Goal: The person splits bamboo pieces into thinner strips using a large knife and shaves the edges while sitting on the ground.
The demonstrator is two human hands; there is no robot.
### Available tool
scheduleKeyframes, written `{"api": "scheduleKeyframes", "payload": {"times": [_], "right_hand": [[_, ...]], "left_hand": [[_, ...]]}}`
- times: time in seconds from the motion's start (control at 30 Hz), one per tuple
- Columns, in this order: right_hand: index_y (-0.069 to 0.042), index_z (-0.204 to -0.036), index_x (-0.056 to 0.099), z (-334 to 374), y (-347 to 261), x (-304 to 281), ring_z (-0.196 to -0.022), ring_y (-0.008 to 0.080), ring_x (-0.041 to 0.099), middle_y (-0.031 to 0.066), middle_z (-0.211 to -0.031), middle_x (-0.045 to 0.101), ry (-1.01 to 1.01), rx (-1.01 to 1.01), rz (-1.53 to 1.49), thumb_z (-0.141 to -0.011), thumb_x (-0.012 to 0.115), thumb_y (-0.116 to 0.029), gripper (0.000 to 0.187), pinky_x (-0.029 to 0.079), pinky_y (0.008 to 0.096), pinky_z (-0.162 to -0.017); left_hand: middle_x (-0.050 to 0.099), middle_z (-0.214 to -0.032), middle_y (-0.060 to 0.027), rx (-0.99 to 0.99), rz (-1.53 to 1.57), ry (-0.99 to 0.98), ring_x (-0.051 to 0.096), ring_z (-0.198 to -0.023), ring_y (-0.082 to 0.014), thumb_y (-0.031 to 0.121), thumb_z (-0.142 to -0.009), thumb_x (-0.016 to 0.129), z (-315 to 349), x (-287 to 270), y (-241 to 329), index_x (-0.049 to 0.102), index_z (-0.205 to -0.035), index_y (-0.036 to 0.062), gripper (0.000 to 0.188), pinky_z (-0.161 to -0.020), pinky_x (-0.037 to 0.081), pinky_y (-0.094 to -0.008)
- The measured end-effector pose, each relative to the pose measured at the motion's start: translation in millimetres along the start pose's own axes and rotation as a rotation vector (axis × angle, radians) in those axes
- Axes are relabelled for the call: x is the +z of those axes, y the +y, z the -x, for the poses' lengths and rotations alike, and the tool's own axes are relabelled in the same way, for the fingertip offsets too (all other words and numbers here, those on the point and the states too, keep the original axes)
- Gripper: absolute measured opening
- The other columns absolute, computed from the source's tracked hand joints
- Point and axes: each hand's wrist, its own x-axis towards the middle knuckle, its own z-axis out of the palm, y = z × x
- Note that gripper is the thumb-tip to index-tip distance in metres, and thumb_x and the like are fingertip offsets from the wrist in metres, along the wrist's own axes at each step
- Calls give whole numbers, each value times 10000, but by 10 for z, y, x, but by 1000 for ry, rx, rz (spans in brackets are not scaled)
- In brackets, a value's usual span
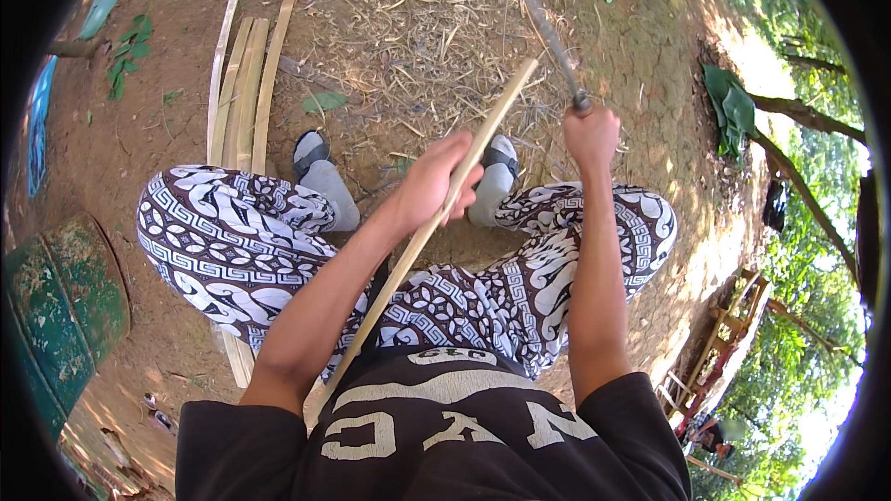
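A green drum [70, 292] was at the far left. Slats [243, 97] lay by the left knee [176, 213]. A strip [422, 237] slanted over the lap [492, 301] and forward past the feet [320, 172], its upper part held in the left hand [429, 174]. Near its tip was a knife [554, 42], handle gripped by the right hand [592, 136].

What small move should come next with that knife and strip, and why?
Probably bring the knife closer to the pale strip: the right hand grips its handle, the left hand holds the strip, and a gap shows between blade and strip.
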Motion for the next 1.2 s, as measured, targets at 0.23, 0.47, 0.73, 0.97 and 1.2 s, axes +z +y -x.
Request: {"api": "scheduleKeyframes", "payload": {"times": [0.23, 0.47, 0.73, 0.97, 1.2], "right_hand": [[27, -688, 608, -25, 307, -31, -579, 290, 583, 183, -581, 582, -37, 236, -399, -747, 643, -188, 226, 481, 446, -656], [9, -704, 597, 675, -628, -651, -462, 252, 503, 130, -523, 519, -241, -222, -452, -737, 674, -156, 185, 443, 388, -532], [-35, -699, 575, 787, -843, -535, -530, 371, 574, 166, -573, 556, -217, -685, -301, -691, 685, -125, 143, 457, 421, -524], [-71, -669, 534, 773, -805, -337, -529, 357, 582, 127, -556, 563, -235, -733, -269, -599, 673, -123, 163, 468, 434, -533], [-101, -678, 536, 648, -719, -49, -534, 312, 599, 84, -571, 592, -162, -769, -209, -557, 721, -159, 229, 468, 407, -562]], "left_hand": [[379, -547, 29, 125, 118, 39, 341, -328, -69, 314, -1077, 315, -67, -196, 209, 470, -914, 99, 311, -281, 258, -195], [393, -560, 18, 192, 111, -90, 349, -331, -83, 306, -1074, 306, -87, -225, 253, 519, -972, 64, 338, -283, 286, -214], [395, -503, 4, 127, 126, -161, 393, -330, -91, 383, -1065, 291, -99, -222, 194, 462, -720, 80, 490, -314, 303, -220], [418, -504, 10, 139, -53, -187, 413, -330, -79, 449, -1065, 298, -104, -326, 77, 488, -793, 64, 508, -306, 332, -205], [404, -529, 19, 156, -12, -127, 390, -330, -59, 353, -1070, 337, -184, -413, 36, 541, -928, 25, 412, -292, 334, -194]]}}
